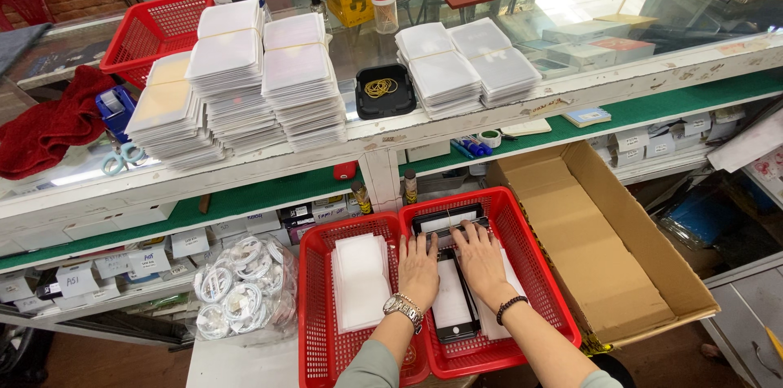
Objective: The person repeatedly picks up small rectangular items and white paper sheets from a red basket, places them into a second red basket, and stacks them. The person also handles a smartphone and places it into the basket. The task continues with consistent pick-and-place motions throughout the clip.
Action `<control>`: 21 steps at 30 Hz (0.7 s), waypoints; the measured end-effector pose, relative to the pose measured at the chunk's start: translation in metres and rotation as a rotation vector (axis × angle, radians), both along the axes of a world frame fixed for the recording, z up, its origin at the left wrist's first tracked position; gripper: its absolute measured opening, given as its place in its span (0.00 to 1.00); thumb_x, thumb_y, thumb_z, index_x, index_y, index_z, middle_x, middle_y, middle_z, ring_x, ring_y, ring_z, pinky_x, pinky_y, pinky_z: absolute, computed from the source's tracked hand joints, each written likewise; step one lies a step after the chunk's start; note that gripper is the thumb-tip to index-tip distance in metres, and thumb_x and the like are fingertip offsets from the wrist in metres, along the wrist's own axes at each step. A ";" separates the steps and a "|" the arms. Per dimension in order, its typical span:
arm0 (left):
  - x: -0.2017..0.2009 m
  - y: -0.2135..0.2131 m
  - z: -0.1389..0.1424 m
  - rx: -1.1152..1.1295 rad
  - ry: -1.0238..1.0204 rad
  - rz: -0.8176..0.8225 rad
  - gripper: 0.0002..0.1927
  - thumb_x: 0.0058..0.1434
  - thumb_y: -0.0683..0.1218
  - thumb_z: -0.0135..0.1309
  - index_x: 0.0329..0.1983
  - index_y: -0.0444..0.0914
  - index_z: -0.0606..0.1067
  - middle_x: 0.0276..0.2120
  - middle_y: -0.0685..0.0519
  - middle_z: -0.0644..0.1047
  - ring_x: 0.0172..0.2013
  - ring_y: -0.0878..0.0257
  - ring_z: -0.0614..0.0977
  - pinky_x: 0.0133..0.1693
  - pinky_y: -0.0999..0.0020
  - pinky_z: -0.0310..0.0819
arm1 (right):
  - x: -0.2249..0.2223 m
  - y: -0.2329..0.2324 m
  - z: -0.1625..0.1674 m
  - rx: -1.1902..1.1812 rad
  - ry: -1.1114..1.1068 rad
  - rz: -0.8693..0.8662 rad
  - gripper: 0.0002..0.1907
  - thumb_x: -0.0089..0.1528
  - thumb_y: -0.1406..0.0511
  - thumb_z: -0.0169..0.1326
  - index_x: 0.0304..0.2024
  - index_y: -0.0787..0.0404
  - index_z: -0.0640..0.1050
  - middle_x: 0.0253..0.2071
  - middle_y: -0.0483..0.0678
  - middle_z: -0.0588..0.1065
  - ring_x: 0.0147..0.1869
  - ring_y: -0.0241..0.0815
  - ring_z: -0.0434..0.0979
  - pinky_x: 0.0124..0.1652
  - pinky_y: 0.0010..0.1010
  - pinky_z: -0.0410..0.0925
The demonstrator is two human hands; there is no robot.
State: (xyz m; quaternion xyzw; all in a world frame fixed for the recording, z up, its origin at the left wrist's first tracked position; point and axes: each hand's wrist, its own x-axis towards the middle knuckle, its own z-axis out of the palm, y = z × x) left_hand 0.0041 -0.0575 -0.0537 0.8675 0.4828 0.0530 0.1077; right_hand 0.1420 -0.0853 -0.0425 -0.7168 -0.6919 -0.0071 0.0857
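Note:
Both of my hands reach into a red plastic basket (534, 274) set low in front of me. My left hand (418, 270), with a metal watch on the wrist, lies flat on the stack of black-edged flat items (453, 306) inside it. My right hand (477, 257), with a dark bead bracelet, rests fingers spread on the same stack, its fingertips near the far black pieces (444, 221). A second red basket (314, 306) on the left holds a pile of white sleeves (359, 278). Whether either hand grips anything is hidden under the palms.
An open cardboard box (603, 249) stands to the right. A bag of white cables (241, 282) lies left. On the glass counter above sit tall stacks of white sleeves (269, 78), more stacks (465, 66), a black tray of rubber bands (383, 90), a red basket (151, 29), a red cloth (49, 127).

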 end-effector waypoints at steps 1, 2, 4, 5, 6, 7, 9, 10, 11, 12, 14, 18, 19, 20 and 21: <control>0.000 0.000 0.004 -0.021 -0.005 0.015 0.40 0.54 0.37 0.54 0.73 0.33 0.59 0.67 0.39 0.61 0.68 0.47 0.60 0.72 0.42 0.33 | 0.000 0.001 0.002 -0.019 0.009 -0.002 0.27 0.63 0.66 0.50 0.65 0.49 0.67 0.67 0.47 0.63 0.71 0.50 0.62 0.67 0.46 0.58; -0.001 -0.001 0.007 -0.023 0.005 0.012 0.39 0.54 0.38 0.55 0.71 0.32 0.60 0.67 0.39 0.60 0.69 0.46 0.58 0.70 0.41 0.32 | 0.000 0.002 0.004 -0.006 0.009 0.008 0.29 0.62 0.66 0.52 0.66 0.49 0.65 0.66 0.48 0.63 0.70 0.51 0.62 0.66 0.46 0.58; -0.003 -0.004 0.014 -0.028 0.023 0.006 0.37 0.52 0.39 0.57 0.67 0.30 0.61 0.68 0.38 0.58 0.71 0.44 0.54 0.68 0.39 0.30 | 0.002 0.005 0.008 0.018 0.008 0.028 0.35 0.59 0.64 0.55 0.69 0.49 0.63 0.66 0.52 0.62 0.69 0.55 0.61 0.63 0.48 0.59; -0.003 -0.005 0.017 0.002 -0.014 0.000 0.37 0.51 0.40 0.57 0.66 0.30 0.63 0.69 0.37 0.58 0.71 0.43 0.54 0.68 0.40 0.32 | 0.005 0.007 0.009 -0.022 0.060 0.045 0.39 0.57 0.64 0.57 0.70 0.50 0.62 0.68 0.53 0.61 0.68 0.56 0.61 0.64 0.47 0.58; -0.004 -0.007 0.018 0.033 -0.050 -0.006 0.36 0.50 0.40 0.58 0.65 0.30 0.65 0.70 0.36 0.58 0.72 0.41 0.53 0.67 0.40 0.33 | 0.008 0.009 0.010 -0.060 0.113 0.063 0.42 0.54 0.64 0.59 0.72 0.50 0.62 0.70 0.54 0.60 0.68 0.58 0.61 0.65 0.46 0.58; -0.004 -0.008 0.018 0.063 -0.085 -0.013 0.36 0.49 0.41 0.59 0.64 0.29 0.67 0.71 0.36 0.58 0.73 0.40 0.53 0.67 0.41 0.34 | 0.012 0.010 0.010 -0.100 0.166 0.080 0.46 0.52 0.64 0.61 0.73 0.50 0.61 0.72 0.55 0.59 0.67 0.59 0.61 0.65 0.46 0.57; 0.001 -0.009 0.016 0.085 -0.276 -0.013 0.27 0.56 0.41 0.55 0.61 0.32 0.72 0.67 0.38 0.64 0.69 0.43 0.60 0.69 0.45 0.48 | 0.023 0.012 0.009 0.033 0.413 0.035 0.38 0.55 0.63 0.60 0.68 0.53 0.64 0.69 0.56 0.63 0.68 0.59 0.64 0.64 0.45 0.62; 0.006 -0.008 0.014 0.100 -0.375 -0.012 0.24 0.59 0.40 0.54 0.60 0.34 0.74 0.65 0.40 0.67 0.68 0.45 0.64 0.70 0.48 0.55 | 0.029 0.013 0.010 0.104 0.531 0.011 0.34 0.57 0.63 0.60 0.66 0.54 0.66 0.67 0.57 0.65 0.68 0.59 0.66 0.63 0.44 0.64; 0.014 -0.008 0.012 -0.072 -0.458 0.046 0.22 0.63 0.43 0.51 0.61 0.35 0.75 0.63 0.38 0.71 0.65 0.43 0.69 0.67 0.50 0.61 | 0.036 0.011 0.010 0.012 0.490 -0.100 0.33 0.60 0.61 0.58 0.67 0.55 0.66 0.67 0.57 0.66 0.66 0.59 0.69 0.62 0.44 0.66; 0.022 -0.009 0.009 -0.248 -0.534 0.102 0.21 0.66 0.45 0.49 0.61 0.36 0.75 0.61 0.37 0.74 0.62 0.43 0.73 0.65 0.52 0.67 | 0.042 0.007 0.009 -0.083 0.449 -0.211 0.31 0.63 0.60 0.57 0.68 0.55 0.66 0.67 0.58 0.67 0.65 0.59 0.72 0.60 0.44 0.69; 0.033 -0.012 0.005 -0.474 -0.571 0.123 0.20 0.69 0.46 0.47 0.62 0.36 0.75 0.56 0.32 0.77 0.58 0.39 0.78 0.61 0.53 0.73 | 0.044 0.000 0.006 -0.303 0.332 -0.340 0.36 0.65 0.54 0.56 0.71 0.58 0.61 0.64 0.60 0.71 0.62 0.58 0.76 0.58 0.43 0.72; 0.039 -0.031 -0.001 -0.576 -0.080 -0.074 0.23 0.62 0.43 0.50 0.60 0.30 0.73 0.65 0.32 0.64 0.65 0.36 0.66 0.62 0.51 0.68 | 0.026 -0.016 0.003 -0.587 0.078 -0.343 0.55 0.61 0.44 0.59 0.75 0.66 0.48 0.64 0.67 0.65 0.64 0.60 0.73 0.58 0.42 0.71; 0.038 -0.036 -0.002 -0.574 0.130 -0.137 0.24 0.60 0.42 0.52 0.59 0.28 0.73 0.71 0.35 0.59 0.71 0.37 0.60 0.64 0.52 0.65 | 0.020 -0.019 0.003 -0.605 0.027 -0.321 0.59 0.59 0.42 0.60 0.75 0.67 0.45 0.68 0.69 0.60 0.66 0.61 0.70 0.58 0.41 0.71; 0.036 -0.039 -0.002 -0.575 0.124 -0.142 0.28 0.60 0.42 0.52 0.63 0.28 0.67 0.73 0.35 0.54 0.72 0.36 0.56 0.66 0.52 0.62 | 0.017 -0.020 0.003 -0.601 0.050 -0.321 0.59 0.58 0.43 0.61 0.75 0.65 0.45 0.68 0.67 0.59 0.68 0.61 0.67 0.59 0.42 0.70; 0.035 -0.041 -0.003 -0.573 0.118 -0.147 0.32 0.61 0.42 0.53 0.68 0.28 0.62 0.74 0.34 0.49 0.72 0.36 0.52 0.67 0.52 0.59 | 0.015 -0.020 0.004 -0.593 0.074 -0.321 0.59 0.57 0.44 0.62 0.75 0.63 0.45 0.69 0.65 0.58 0.70 0.61 0.64 0.61 0.43 0.70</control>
